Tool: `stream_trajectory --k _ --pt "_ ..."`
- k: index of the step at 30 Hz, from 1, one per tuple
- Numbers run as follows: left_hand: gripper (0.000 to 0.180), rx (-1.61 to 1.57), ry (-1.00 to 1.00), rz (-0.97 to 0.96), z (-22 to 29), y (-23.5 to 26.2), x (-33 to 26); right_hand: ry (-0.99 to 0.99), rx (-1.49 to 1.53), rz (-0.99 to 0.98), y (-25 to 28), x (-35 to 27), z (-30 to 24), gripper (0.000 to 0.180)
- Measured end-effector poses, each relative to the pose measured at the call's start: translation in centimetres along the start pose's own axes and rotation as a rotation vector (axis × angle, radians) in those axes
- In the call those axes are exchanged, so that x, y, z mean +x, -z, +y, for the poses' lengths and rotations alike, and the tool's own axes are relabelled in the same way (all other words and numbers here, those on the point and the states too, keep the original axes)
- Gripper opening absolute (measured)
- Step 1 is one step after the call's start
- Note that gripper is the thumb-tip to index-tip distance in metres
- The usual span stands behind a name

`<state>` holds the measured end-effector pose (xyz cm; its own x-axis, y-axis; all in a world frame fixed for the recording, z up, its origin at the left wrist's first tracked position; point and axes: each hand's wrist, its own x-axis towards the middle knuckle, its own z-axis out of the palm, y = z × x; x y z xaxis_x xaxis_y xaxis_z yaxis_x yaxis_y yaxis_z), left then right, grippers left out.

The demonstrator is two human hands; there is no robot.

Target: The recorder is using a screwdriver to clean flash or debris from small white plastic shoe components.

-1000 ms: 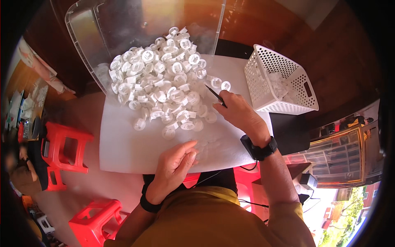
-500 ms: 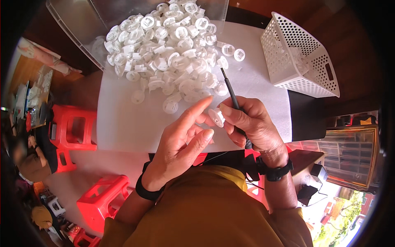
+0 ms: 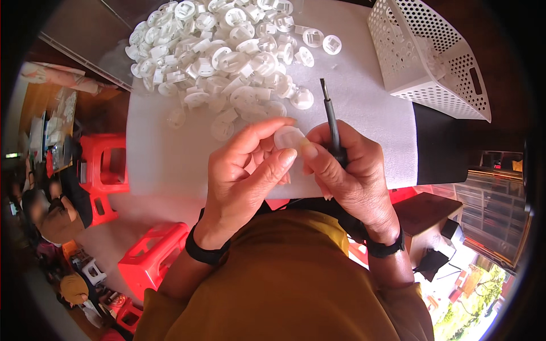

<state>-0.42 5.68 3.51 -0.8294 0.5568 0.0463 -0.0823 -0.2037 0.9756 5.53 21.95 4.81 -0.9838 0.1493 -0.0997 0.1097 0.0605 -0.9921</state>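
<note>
Between my two hands, above the table's near side, is a small white round plastic fitting [image 3: 288, 138]. My left hand [image 3: 245, 165] has its curled fingers and thumb at the fitting's left edge. On the other side, the thumb of my right hand [image 3: 350, 170] presses against the fitting. That same hand grips a dark screwdriver [image 3: 331, 122], its flat tip pointing up and away from me; the handle is mostly hidden in the palm. A heap of similar white fittings [image 3: 227, 62] lies just beyond my hands.
The heap rests on a pale covered table [image 3: 364, 108], beside a clear bin wall [image 3: 85, 57]. At far right stands a white perforated basket [image 3: 421, 85] holding some white pieces. Red stools [image 3: 151, 258] are on the left, where another person [image 3: 57, 210] sits.
The view has shifted, so the heap sits higher in the picture. The fitting has turned its flat round face toward me, and my left fingers have closed in on it. The screwdriver stands more upright.
</note>
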Motion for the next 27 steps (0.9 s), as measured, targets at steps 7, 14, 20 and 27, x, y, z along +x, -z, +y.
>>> stream_trajectory --k 7,14,20,27 --pt "0.037 0.059 -0.048 -0.169 -0.2 0.3 -0.1 -0.135 0.258 0.033 0.6 -0.2 -0.8 0.016" --pt "0.034 0.161 -0.111 -0.139 0.4 0.1 -0.2 -0.001 0.276 -0.032 0.6 -0.6 -0.7 0.013" --pt "0.033 0.304 -0.185 -0.086 1.1 -0.2 -0.7 0.024 0.061 -0.078 0.8 -1.2 0.1 0.011" --pt "0.032 0.446 -0.221 -0.142 1.9 -0.2 -0.5 0.132 -0.019 -0.131 1.5 -1.3 0.4 0.013"
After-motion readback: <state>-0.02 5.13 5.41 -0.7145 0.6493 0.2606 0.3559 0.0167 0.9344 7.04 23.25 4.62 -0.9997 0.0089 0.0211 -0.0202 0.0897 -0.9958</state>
